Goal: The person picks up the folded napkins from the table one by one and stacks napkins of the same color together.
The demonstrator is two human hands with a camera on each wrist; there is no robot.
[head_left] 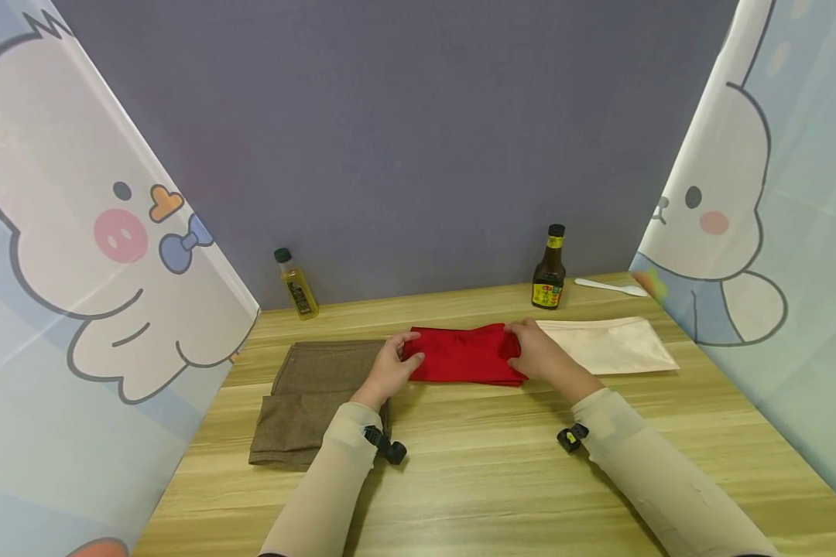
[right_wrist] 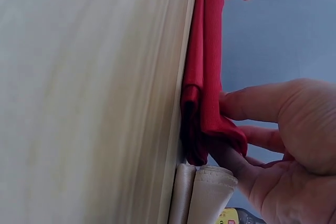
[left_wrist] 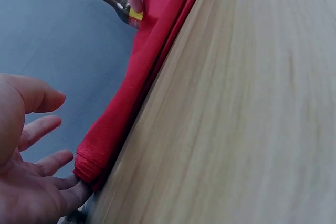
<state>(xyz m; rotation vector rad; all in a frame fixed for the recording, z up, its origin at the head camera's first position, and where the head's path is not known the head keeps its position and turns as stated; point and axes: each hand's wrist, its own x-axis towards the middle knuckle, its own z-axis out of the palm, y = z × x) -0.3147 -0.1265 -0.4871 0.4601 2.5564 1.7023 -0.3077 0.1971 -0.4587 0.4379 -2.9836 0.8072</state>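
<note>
The left hand (head_left: 390,365), fingers relaxed and apart, touches the left end of the folded red cloth (head_left: 463,356); the right hand (head_left: 542,354) pinches its right end. The red cloth lies on the desk (head_left: 474,472) between a folded brown cloth (head_left: 320,369) and a cream cloth (head_left: 608,346). Farther back are an oil bottle (head_left: 299,293), a dark sauce bottle (head_left: 549,272) and a white spoon (head_left: 609,287)

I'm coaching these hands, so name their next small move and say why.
Probably smooth the right end of the red cloth down: in the right wrist view, its layers stand apart there, and the right hand has fingers on it.
</note>
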